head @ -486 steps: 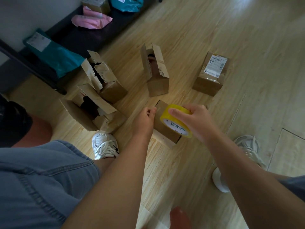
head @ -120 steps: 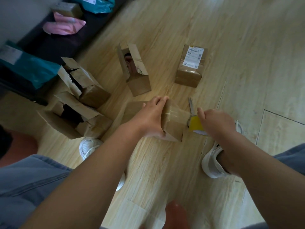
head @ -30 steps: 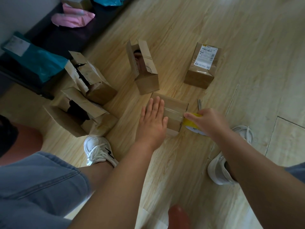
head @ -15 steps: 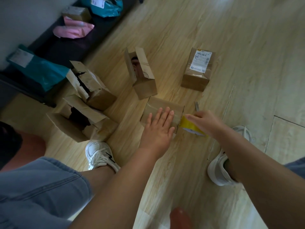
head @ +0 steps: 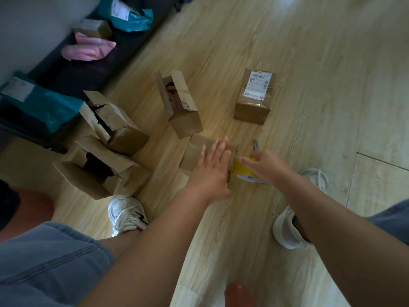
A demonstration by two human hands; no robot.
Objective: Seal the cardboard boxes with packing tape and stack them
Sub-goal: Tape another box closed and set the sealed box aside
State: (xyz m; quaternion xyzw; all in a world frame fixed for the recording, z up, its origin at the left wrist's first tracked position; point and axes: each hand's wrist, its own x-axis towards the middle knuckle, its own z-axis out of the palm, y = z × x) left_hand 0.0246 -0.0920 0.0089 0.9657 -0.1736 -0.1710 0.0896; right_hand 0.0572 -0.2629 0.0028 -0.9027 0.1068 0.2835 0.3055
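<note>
A small cardboard box (head: 194,151) lies on the wooden floor in front of me. My left hand (head: 212,167) presses flat on its top with straight fingers. My right hand (head: 263,165) grips a yellow roll of packing tape (head: 241,170) against the box's right side. A sealed box with a white label (head: 254,98) stands further back on the right. An open upright box (head: 181,105) stands just behind the one I press. Two more open boxes, one (head: 115,122) behind the other (head: 97,169), lie to the left.
Scissors (head: 256,144) lie on the floor just beyond my right hand. My white shoes (head: 126,213) (head: 292,227) stand on either side. A dark low bench (head: 77,76) along the left wall holds teal (head: 42,105) and pink (head: 86,49) mailer bags and a small box (head: 93,28).
The view has shifted slightly. My left hand stays flat on the box and my right hand keeps the tape roll at its right side, now a little lower.
</note>
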